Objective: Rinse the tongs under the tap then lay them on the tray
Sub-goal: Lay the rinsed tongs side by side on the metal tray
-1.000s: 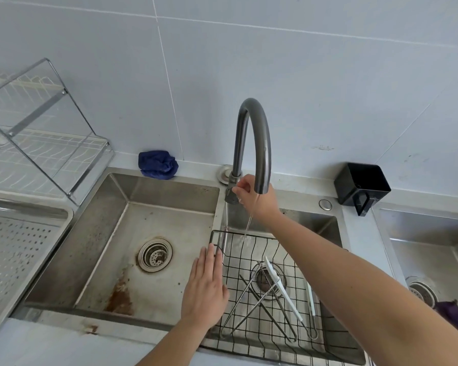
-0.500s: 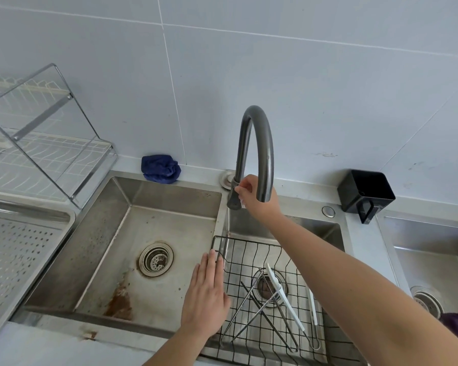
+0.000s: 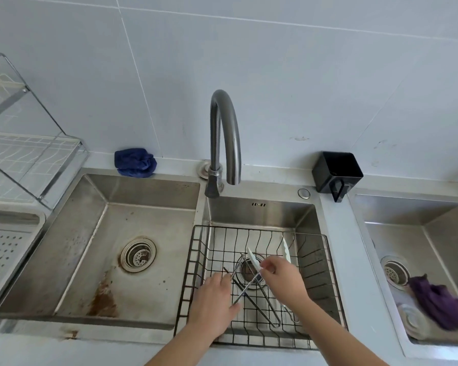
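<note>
The tongs (image 3: 252,258) have white tips and thin metal arms. They lie in a black wire basket (image 3: 196,249) set in the middle basin, under the grey tap (image 3: 224,133). No water shows at the spout. My right hand (image 3: 284,282) pinches one white-tipped arm near its tip. My left hand (image 3: 214,303) reaches into the basket with its fingers fairly straight. Its thumb is next to the end of a metal arm. Whether it grips that arm I cannot tell. The perforated metal tray (image 3: 3,249) sits at the far left.
A wire dish rack (image 3: 27,146) stands behind the tray. The left basin (image 3: 72,247) has a drain and rust stains. A blue cloth (image 3: 134,162) and a black holder (image 3: 336,167) sit on the back ledge. A purple cloth (image 3: 439,302) lies in the far right sink.
My right hand left the tap handle and came down into the basket onto the tongs. My left hand moved from the basket's rim into the basket. The thin water stream is gone.
</note>
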Available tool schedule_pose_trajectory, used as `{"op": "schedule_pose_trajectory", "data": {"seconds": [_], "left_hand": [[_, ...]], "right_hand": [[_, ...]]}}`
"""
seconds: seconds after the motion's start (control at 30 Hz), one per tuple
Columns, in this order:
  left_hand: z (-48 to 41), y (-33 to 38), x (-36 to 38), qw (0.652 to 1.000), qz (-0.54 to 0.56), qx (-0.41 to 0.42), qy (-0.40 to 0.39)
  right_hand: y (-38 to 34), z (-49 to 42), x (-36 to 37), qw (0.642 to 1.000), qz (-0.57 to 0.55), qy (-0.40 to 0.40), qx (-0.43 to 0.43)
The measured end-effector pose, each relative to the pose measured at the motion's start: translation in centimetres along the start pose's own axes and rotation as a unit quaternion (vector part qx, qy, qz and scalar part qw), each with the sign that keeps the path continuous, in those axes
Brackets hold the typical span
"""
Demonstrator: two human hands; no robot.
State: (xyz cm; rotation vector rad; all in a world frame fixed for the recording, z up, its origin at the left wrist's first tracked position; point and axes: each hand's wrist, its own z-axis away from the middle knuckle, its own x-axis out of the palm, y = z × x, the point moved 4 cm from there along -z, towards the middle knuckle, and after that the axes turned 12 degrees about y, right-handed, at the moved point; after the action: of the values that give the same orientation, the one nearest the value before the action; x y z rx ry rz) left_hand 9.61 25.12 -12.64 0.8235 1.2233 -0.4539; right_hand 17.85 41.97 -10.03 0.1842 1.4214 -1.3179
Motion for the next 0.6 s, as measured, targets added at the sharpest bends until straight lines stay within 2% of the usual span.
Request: {"op": "schedule_pose_trajectory", "data": {"seconds": [0.1, 0.33, 0.6], "left_hand": [[0.0, 0.0, 0.8, 0.998, -0.012, -0.037, -0.043], [-0.6, 0.3, 1.5, 0.996, -0.023, -0.066, -0.046], [-0.7, 0.2, -0.6, 0.992, 0.032, -0.123, 0.024]], "right_hand": [[1.0, 1.4, 0.8, 0.997, 0.07, -0.016, -0.015], [1.9, 3.1, 3.3, 0.967, 0.231, -0.066, -0.088], [1.1, 2.7, 5.4, 0.931, 0.334, -0.075, -0.126]]}}
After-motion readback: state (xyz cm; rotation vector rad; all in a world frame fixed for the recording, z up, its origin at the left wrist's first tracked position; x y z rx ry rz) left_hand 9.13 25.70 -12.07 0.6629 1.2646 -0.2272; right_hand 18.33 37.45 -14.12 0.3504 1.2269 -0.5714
